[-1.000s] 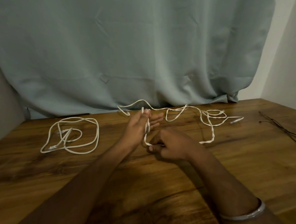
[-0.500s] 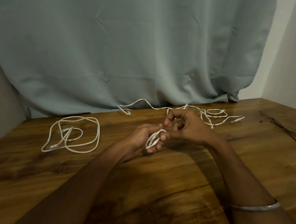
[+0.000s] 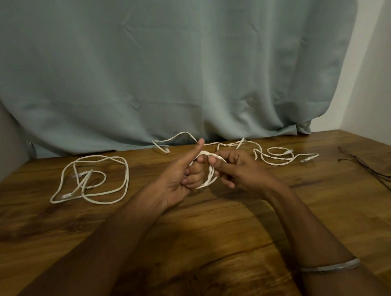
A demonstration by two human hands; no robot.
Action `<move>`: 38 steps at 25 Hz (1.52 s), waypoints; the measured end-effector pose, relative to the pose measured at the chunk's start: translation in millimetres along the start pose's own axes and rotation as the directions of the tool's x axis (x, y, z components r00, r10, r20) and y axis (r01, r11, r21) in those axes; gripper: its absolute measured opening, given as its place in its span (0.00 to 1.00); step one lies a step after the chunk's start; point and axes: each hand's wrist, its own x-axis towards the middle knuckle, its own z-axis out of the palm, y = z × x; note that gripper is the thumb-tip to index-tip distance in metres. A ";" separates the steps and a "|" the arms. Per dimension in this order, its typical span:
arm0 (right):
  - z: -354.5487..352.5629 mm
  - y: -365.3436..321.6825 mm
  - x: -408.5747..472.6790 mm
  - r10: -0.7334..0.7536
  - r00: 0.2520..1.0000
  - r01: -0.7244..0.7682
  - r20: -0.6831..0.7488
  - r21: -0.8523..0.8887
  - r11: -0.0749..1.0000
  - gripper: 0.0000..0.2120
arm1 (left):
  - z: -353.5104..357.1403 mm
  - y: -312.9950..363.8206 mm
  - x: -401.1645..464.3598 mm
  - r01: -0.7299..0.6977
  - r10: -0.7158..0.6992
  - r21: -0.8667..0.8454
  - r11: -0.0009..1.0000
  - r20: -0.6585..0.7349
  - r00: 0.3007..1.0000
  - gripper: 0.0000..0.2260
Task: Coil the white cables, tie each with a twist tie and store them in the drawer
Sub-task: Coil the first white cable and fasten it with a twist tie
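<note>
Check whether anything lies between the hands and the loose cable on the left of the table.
Nothing visible does. Only bare table separates the left hand from the loose cable; both hands are busy winding the other cable.

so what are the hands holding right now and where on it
Both hold the twisted white cable: the left hand has its coiled end looped round the fingers, the right hand pinches that loop's top.

Bare wooden table [image 3: 207, 250] near the body — loose white cable [image 3: 91, 178] left, twist ties [image 3: 370, 170] far right.
</note>
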 end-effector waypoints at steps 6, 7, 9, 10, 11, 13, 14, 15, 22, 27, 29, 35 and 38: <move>7.4 9.9 5.4 0.086 0.996 -0.087 0.013 0.173 0.981 0.10 | 4.8 -11.2 3.0 -0.049 0.048 0.000 0.999 -0.179 0.983 0.20; 7.6 10.1 6.3 0.062 0.998 -0.064 0.016 0.189 0.980 0.10 | 5.2 -10.8 2.8 -0.045 0.040 -0.026 0.999 -0.171 0.984 0.20; 10.3 10.0 7.1 0.024 1.000 -0.023 -0.001 0.226 0.974 0.10 | 8.1 -9.4 0.7 -0.058 0.048 -0.061 0.996 -0.154 0.987 0.20; 12.7 9.6 7.6 0.016 1.000 -0.012 -0.012 0.270 0.963 0.10 | 9.6 -8.2 0.0 -0.067 0.058 -0.059 0.996 -0.139 0.989 0.20; 15.5 9.3 8.1 0.008 1.000 -0.001 -0.021 0.329 0.944 0.11 | 11.7 -6.4 -1.4 -0.070 0.065 -0.049 0.996 -0.114 0.991 0.21; 19.4 9.0 8.5 -0.027 0.999 0.041 -0.041 0.395 0.918 0.12 | 13.1 -2.2 -2.4 -0.087 0.085 -0.027 0.996 -0.060 0.995 0.20; 19.7 10.7 9.5 -0.052 0.997 0.072 -0.064 0.379 0.923 0.11 | 13.3 0.1 -1.1 -0.110 0.108 -0.033 0.993 -0.052 0.993 0.20; 19.2 12.3 10.6 -0.064 0.994 0.090 -0.087 0.345 0.934 0.10 | 11.5 1.7 1.9 -0.138 0.133 -0.058 0.989 -0.077 0.988 0.19; 5.4 22.1 10.6 -0.177 0.944 0.143 -0.280 -0.137 0.980 0.09 | -28.5 17.4 11.9 -0.353 0.197 -0.253 0.900 -0.487 0.851 0.18; -2.8 30.0 10.2 -0.329 0.912 0.138 -0.243 -0.574 0.807 0.11 | -31.2 18.8 10.8 -0.426 0.269 -0.171 0.889 -0.557 0.785 0.16; -2.6 29.7 9.9 -0.333 0.934 0.134 -0.127 -0.741 0.658 0.09 | -20.7 12.0 10.5 -0.400 0.319 -0.087 0.912 -0.462 0.828 0.13; 17.7 20.8 9.2 -0.282 0.951 0.236 0.130 -0.892 0.385 0.07 | -6.9 -17.2 12.2 -0.283 0.385 0.355 0.891 -0.262 0.885 0.11; 21.6 8.8 3.5 -0.310 0.946 0.250 0.099 -0.832 0.495 0.06 | -13.8 -28.0 8.8 -0.227 0.402 0.637 0.737 -0.142 0.905 0.14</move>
